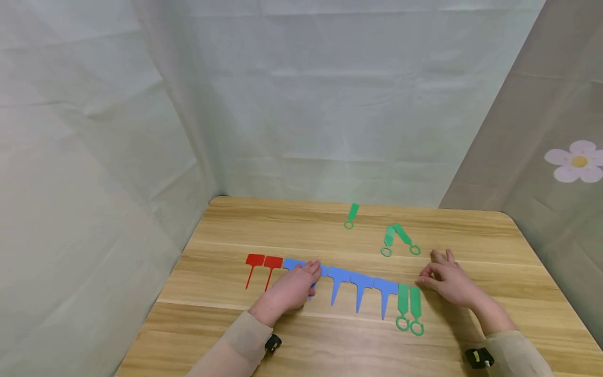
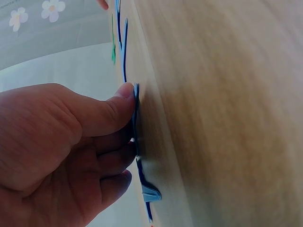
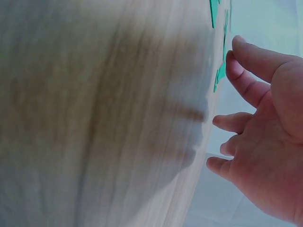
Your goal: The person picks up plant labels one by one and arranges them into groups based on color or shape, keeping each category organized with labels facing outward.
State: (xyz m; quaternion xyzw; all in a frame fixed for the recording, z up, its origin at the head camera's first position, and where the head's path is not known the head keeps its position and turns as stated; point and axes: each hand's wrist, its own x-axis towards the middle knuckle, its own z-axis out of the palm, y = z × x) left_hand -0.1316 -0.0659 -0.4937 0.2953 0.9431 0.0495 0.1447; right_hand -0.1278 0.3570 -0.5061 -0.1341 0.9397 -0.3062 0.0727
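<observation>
My left hand (image 1: 297, 285) lies over the left part of a row of flat blue T-shaped plant labels (image 1: 363, 281), its fingertips on them and covering some. In the left wrist view, the thumb (image 2: 124, 91) is right at the edge of a blue label (image 2: 136, 104). Two red plant labels (image 1: 255, 259) form the left end of the row, and two green ring-ended tags (image 1: 415, 301) the right end. To the right of those tags, my right hand (image 1: 447, 280) hovers low over the table with nothing in it, thumb and index finger bent towards each other.
Farther back on the wooden table (image 1: 282, 225) lie three more green ring-ended tags: one alone (image 1: 352, 213), and a pair (image 1: 389, 236) with their tops close together. Pale cloth hangs behind and at the left; a flower-printed cloth (image 1: 532, 225) hangs at the right.
</observation>
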